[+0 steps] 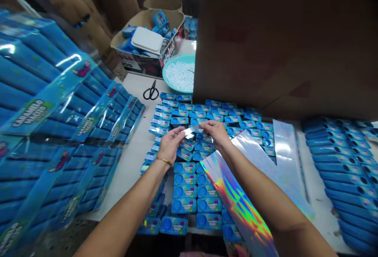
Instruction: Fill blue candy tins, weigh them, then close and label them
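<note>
Between my two hands a short, shiny, pale strip (191, 129) is stretched above rows of small blue candy boxes (185, 190). My left hand (173, 143), with a gold bracelet at the wrist, pinches the strip's left end. At the other end, the fingertips of my right hand (215, 131) are closed on it. Beneath my right forearm lies a long holographic sheet (236, 198) with rainbow reflections. More silvery sheets (285, 146) rest on the boxes and table to the right.
Plastic-wrapped stacks of blue boxes (59, 111) rise at the left. Black scissors (151, 91) lie near a turquoise basin (177, 87) of pale pieces. Behind stands an open carton (141, 62) holding blue packs. A large brown cardboard box (280, 44) blocks the back right. Blue boxes (339, 170) line the right.
</note>
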The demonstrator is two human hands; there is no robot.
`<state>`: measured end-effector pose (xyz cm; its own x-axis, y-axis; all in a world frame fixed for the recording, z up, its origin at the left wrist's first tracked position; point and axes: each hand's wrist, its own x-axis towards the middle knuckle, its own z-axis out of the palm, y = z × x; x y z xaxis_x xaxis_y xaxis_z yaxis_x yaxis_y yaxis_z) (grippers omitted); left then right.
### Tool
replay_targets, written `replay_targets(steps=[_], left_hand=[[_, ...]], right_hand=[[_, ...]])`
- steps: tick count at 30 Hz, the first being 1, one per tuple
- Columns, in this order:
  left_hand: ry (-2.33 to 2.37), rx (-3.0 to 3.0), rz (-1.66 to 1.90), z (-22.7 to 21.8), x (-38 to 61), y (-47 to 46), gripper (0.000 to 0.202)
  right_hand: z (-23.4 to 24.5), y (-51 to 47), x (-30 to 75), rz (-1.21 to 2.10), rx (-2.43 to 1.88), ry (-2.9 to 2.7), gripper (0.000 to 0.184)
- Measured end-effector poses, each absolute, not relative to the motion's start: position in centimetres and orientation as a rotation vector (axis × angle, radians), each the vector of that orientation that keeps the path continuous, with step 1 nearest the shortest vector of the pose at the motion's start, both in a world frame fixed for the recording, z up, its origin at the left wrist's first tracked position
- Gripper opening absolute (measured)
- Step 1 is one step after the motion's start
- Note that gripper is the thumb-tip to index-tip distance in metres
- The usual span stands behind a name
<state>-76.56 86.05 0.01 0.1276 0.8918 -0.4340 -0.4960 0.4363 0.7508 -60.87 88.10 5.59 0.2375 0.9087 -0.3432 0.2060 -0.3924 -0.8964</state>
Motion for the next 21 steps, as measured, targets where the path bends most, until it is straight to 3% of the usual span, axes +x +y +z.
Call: replay_targets(steps=[9,15,21], left_hand=[[1.300,0.710,1.201,-4.6,-83.4,98.4,0.048],[1.424,0.837,1.235,-8.3,-85.2,107.4,0.050],[1.423,0.831,1.210,-11.0,-85.0,111.0,0.049]], right_hand=[[-1.8,96.4,-69.8,0.716,-1.809,-1.147,0.028],[-3.4,102.4,-73.5,0.331,-2.170,-1.341,0.031],[-5.1,104.5,-73.7,0.170,-2.243,-1.454,0.029]])
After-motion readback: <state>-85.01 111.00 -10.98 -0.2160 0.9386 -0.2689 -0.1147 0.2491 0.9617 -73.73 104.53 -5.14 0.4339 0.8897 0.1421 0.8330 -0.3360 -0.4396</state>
